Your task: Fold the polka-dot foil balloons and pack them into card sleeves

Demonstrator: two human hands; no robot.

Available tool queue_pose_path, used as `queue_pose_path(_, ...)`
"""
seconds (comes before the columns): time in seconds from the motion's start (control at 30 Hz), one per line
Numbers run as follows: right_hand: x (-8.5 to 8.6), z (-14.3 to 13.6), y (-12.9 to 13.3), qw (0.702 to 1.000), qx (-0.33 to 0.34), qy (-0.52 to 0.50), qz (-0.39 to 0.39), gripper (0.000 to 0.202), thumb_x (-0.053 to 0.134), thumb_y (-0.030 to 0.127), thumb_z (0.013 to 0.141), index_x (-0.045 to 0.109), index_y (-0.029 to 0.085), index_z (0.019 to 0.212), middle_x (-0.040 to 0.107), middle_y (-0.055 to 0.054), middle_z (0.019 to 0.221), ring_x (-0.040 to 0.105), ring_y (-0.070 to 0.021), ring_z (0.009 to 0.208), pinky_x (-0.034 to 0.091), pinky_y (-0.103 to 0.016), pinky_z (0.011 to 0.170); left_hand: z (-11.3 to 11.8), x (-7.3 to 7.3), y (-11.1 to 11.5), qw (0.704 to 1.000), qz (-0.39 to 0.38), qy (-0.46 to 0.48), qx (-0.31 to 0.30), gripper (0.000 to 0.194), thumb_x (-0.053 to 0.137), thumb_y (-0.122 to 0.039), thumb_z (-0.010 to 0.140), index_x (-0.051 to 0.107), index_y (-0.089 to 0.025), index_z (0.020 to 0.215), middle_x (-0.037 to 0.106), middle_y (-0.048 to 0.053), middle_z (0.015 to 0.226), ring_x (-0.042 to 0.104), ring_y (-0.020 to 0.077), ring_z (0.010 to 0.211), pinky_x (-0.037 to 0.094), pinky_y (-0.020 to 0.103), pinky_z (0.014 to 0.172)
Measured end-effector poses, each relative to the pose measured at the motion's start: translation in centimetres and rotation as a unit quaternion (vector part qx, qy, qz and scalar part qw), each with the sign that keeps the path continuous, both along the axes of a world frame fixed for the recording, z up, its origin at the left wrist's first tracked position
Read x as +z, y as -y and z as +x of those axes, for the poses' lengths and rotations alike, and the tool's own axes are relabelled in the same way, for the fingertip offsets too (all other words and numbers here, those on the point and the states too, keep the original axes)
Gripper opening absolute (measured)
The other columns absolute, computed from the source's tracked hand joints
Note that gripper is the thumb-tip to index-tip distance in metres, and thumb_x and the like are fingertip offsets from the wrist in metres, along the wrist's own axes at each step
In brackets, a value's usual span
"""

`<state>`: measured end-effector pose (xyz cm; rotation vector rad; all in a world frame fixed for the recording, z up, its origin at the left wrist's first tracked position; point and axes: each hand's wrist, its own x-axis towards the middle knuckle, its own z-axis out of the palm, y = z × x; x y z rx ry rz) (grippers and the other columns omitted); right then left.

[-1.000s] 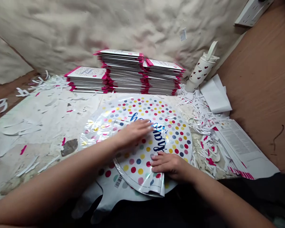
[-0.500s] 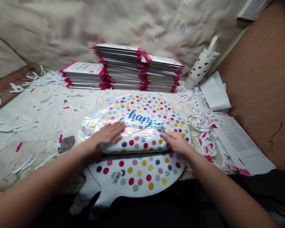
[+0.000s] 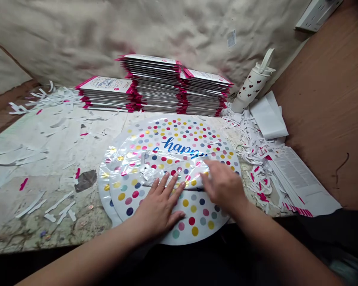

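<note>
Hands, two, apart from each other. Left hand flat, fingers spread, pressing the near edge of the folded foil and the flat foils below. Right hand blurred, fingers bent, at the right end of the folded foil; can't say whether it pinches the edge. Folded foil, one, lies across the middle of the flat foils, two at least by the rims at left, round, dotted, blue "happy" lettering on top.

Packs: three stacks at the back, left stack lowest, middle stack tallest, right stack between. Too many packs to count.

Table: pale, stained, one dark patch at left. Paper strips on both sides, uncounted. Printed sheets at right, several overlapping; white paper behind them.

Room: creased wall cover, one label, one wood panel at right, one socket top right.

Containers: one bottle, hearts, lidded, handle up; contents hidden.
</note>
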<state>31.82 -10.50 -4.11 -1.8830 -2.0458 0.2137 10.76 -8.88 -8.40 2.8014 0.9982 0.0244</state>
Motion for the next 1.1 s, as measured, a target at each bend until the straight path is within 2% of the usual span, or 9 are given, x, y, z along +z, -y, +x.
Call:
queue_pose_path(0.1, -2.0, -2.0, 2.0, 0.978, 0.186, 0.083, 0.03, 0.049, 0.038, 0.033, 0.09, 0.038, 0.01, 0.134, 0.042, -0.014, 0.137, 0.037, -0.0256, 0.127, 0.035, -0.041, 0.102, -0.4, 0.5, -0.5, 1.0, -0.013, 0.001, -0.005, 0.069, 0.037, -0.058, 0.084, 0.027, -0.02, 0.14, 0.023, 0.013, 0.147, 0.013, 0.0362, 0.135, 0.019, 0.055, 0.104)
queue_pose_path(0.23, -3.8, -1.2, 2.7, 0.97, 0.154, 0.182, -0.039, 0.048, 0.041, 0.014, 0.086, 0.038, 0.002, 0.133, 0.041, -0.02, 0.136, 0.04, -0.0274, 0.125, 0.041, -0.039, 0.099, -0.3, 1.5, -0.7, 0.998, -0.05, -0.033, -0.001, 0.069, 0.031, -0.055, 0.087, 0.025, -0.012, 0.14, 0.019, 0.015, 0.147, 0.014, 0.0304, 0.136, 0.019, 0.049, 0.107)
queue_pose_path(0.4, -1.5, 0.2, 1.6, 0.962, 0.106, 0.248, -0.04, 0.039, 0.038, 0.002, 0.082, 0.056, 0.003, 0.116, 0.057, -0.024, 0.118, 0.057, -0.0336, 0.107, 0.046, -0.051, 0.089, 0.5, 2.4, -1.0, 0.996, -0.066, -0.057, -0.003, 0.065, 0.03, -0.046, 0.088, 0.027, -0.006, 0.139, 0.02, 0.016, 0.146, 0.017, 0.0292, 0.135, 0.022, 0.047, 0.107)
queue_pose_path(0.5, 0.0, -0.9, 2.4, 0.96, 0.192, 0.198, 0.053, 0.033, 0.034, 0.005, 0.086, 0.065, 0.009, 0.098, 0.068, -0.019, 0.096, 0.062, -0.0293, 0.096, 0.041, -0.053, 0.095, 1.2, 2.6, -1.5, 0.998, -0.035, -0.055, 0.024, 0.058, 0.038, -0.031, 0.085, 0.036, 0.0, 0.134, 0.033, 0.022, 0.14, 0.029, 0.0317, 0.13, 0.027, 0.045, 0.106)
queue_pose_path(0.6, -0.3, -1.2, 4.1, 0.934, 0.292, 0.075, 0.191, 0.034, 0.042, 0.011, 0.086, 0.055, 0.019, 0.116, 0.063, -0.011, 0.114, 0.051, -0.0262, 0.116, 0.032, -0.049, 0.105, 1.0, 2.6, -2.1, 0.997, -0.025, -0.041, 0.052, 0.05, 0.039, -0.012, 0.081, 0.044, -0.001, 0.129, 0.043, 0.022, 0.133, 0.037, 0.0292, 0.127, 0.032, 0.041, 0.104)
queue_pose_path(0.7, -2.1, 0.3, 4.8, 0.963, 0.176, -0.053, 0.199, 0.068, 0.051, 0.013, 0.081, 0.021, 0.025, 0.14, 0.035, -0.009, 0.142, 0.025, -0.0266, 0.133, 0.027, -0.051, 0.107, -0.1, 2.3, -2.6, 0.998, -0.061, -0.02, 0.026, 0.049, 0.04, -0.017, 0.084, 0.041, -0.014, 0.134, 0.04, 0.014, 0.138, 0.033, 0.0261, 0.13, 0.033, 0.04, 0.104)
queue_pose_path(0.83, -4.3, 2.5, 3.7, 0.992, 0.048, -0.113, 0.041, 0.093, 0.058, 0.021, 0.075, -0.004, 0.016, 0.143, 0.013, -0.015, 0.149, 0.015, -0.0278, 0.136, 0.031, -0.049, 0.105, -1.2, 2.0, -2.4, 0.995, -0.086, -0.029, -0.041, 0.055, 0.044, -0.022, 0.086, 0.03, -0.037, 0.137, 0.029, 0.006, 0.146, 0.023, 0.0319, 0.133, 0.029, 0.049, 0.103)
queue_pose_path(0.97, -4.0, 2.7, 2.2, 0.97, 0.225, -0.048, 0.082, 0.083, 0.051, 0.018, 0.079, -0.001, 0.016, 0.144, 0.017, -0.014, 0.148, 0.008, -0.0264, 0.137, 0.02, -0.051, 0.108, -1.2, 1.6, -2.3, 0.991, -0.064, -0.019, -0.115, 0.061, 0.049, -0.021, 0.084, 0.027, -0.047, 0.135, 0.021, 0.005, 0.149, 0.014, 0.0371, 0.134, 0.022, 0.057, 0.102)
queue_pose_path(1.1, -2.8, 2.3, 1.5, 0.921, 0.39, 0.005, 0.027, 0.049, 0.038, 0.011, 0.088, 0.037, 0.026, 0.135, 0.047, -0.005, 0.134, 0.031, -0.0195, 0.131, 0.019, -0.047, 0.109, -1.9, 0.7, -1.8, 0.989, -0.036, 0.005, -0.141, 0.058, 0.051, -0.021, 0.081, 0.035, -0.031, 0.136, 0.027, 0.012, 0.146, 0.019, 0.0367, 0.133, 0.025, 0.056, 0.102)
